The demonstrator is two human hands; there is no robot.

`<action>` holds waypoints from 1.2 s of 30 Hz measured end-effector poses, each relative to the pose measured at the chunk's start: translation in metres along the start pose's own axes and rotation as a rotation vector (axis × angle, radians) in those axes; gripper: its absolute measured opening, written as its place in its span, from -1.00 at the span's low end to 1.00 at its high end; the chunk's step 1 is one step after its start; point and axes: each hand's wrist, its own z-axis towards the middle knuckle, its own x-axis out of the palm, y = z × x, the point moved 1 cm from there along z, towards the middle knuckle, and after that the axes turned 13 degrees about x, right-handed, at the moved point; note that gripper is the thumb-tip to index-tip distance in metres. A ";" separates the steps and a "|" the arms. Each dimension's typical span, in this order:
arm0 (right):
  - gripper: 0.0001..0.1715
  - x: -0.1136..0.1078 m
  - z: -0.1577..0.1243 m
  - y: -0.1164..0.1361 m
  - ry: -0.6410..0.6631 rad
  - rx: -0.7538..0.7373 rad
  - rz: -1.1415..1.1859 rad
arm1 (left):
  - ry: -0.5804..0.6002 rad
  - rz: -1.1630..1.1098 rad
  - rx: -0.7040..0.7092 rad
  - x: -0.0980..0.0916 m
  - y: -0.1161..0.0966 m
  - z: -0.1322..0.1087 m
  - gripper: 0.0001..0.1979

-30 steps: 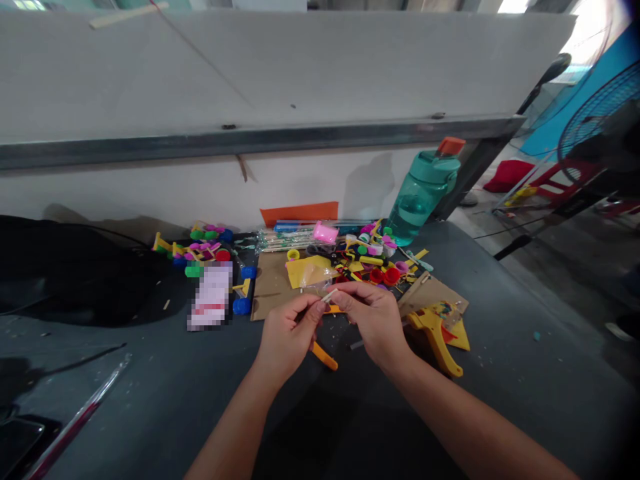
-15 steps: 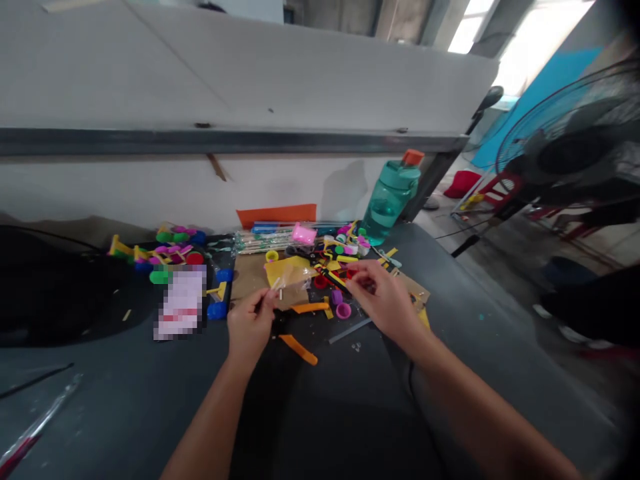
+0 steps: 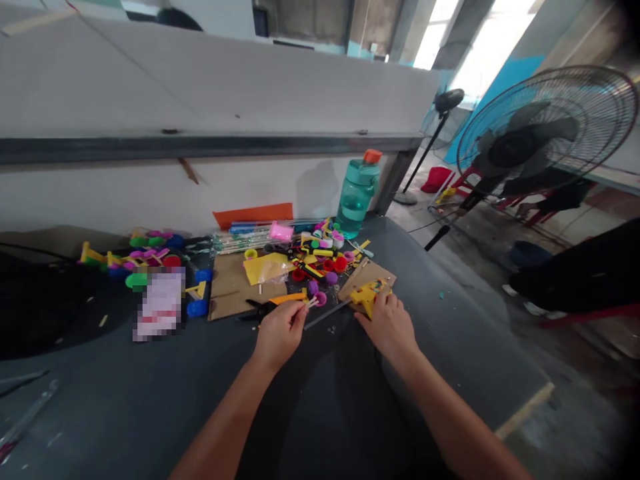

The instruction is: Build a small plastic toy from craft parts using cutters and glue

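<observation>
My left hand (image 3: pixel 281 333) pinches a couple of thin white sticks (image 3: pixel 312 303) between thumb and fingers, their tips over a purple ring-shaped cap (image 3: pixel 321 299). My right hand (image 3: pixel 393 327) is closed on a yellow glue gun (image 3: pixel 367 296), with the fingers over its near side and the thumb held lower. A translucent glue stick (image 3: pixel 323 317) extends leftward from the gun. Beneath the gun lies a piece of cardboard (image 3: pixel 377 272). Just behind my left hand is an orange-handled tool with black jaws (image 3: pixel 260 309), partly hidden by the hand.
Colourful caps and small parts (image 3: pixel 325 257) crowd the table's middle, beside a larger cardboard sheet (image 3: pixel 225 283). A teal bottle (image 3: pixel 354 200) stands behind them. Assembled-looking toy pieces (image 3: pixel 150 250) lie left. A standing fan (image 3: pixel 520 143) is beyond the table's right edge.
My right hand has come down and nearer, from above the small parts onto the glue gun. My left hand has moved right with the white sticks. The view has turned rightward.
</observation>
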 end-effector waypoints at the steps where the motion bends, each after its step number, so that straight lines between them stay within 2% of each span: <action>1: -0.44 0.000 0.000 0.001 -0.003 -0.022 0.019 | -0.004 0.001 -0.012 0.003 -0.002 0.000 -0.79; 4: -0.51 0.001 0.001 0.002 -0.013 -0.088 0.087 | 0.021 0.023 -0.009 0.015 -0.011 0.006 -0.79; 8: -0.56 0.004 0.000 0.000 0.018 -0.107 0.200 | 0.107 0.068 0.052 0.043 -0.027 0.023 -0.78; 11: -0.55 0.005 0.002 -0.004 0.051 -0.096 0.323 | 0.096 0.088 0.067 0.062 -0.034 0.034 -0.79; 13: -0.58 0.007 0.004 -0.007 0.062 -0.096 0.420 | 0.068 0.084 0.066 0.067 -0.037 0.039 -0.79; 16: -0.66 0.006 0.009 -0.013 0.053 -0.074 0.561 | -0.011 0.034 0.037 0.058 -0.040 0.047 -0.78; 21: -0.67 -0.006 0.019 -0.031 0.006 0.057 0.854 | -0.251 -0.049 -0.154 0.018 -0.037 0.051 -0.75; 22: -0.68 -0.010 0.020 -0.033 0.026 0.086 0.938 | -0.261 -0.063 -0.169 0.013 -0.035 0.049 -0.74; 24: -0.67 -0.017 0.018 -0.033 0.156 0.140 1.204 | -0.243 -0.061 -0.191 0.010 -0.030 0.043 -0.73; 26: -0.65 -0.023 0.011 -0.027 0.371 0.173 1.523 | -0.190 -0.043 -0.211 0.013 -0.024 0.035 -0.72; 28: -0.67 -0.028 0.000 -0.016 0.593 0.150 1.713 | -0.179 -0.064 -0.203 0.019 -0.019 0.028 -0.71; 30: -0.70 -0.030 -0.013 -0.005 0.728 0.108 1.758 | -0.173 -0.068 -0.198 0.023 -0.014 0.024 -0.70; 32: -0.72 -0.030 -0.023 0.005 0.806 0.069 1.746 | -0.171 -0.073 -0.204 0.023 -0.011 0.022 -0.71; 36: -0.70 -0.026 -0.031 0.014 0.844 0.016 1.700 | -0.192 -0.069 -0.209 0.022 -0.006 0.020 -0.72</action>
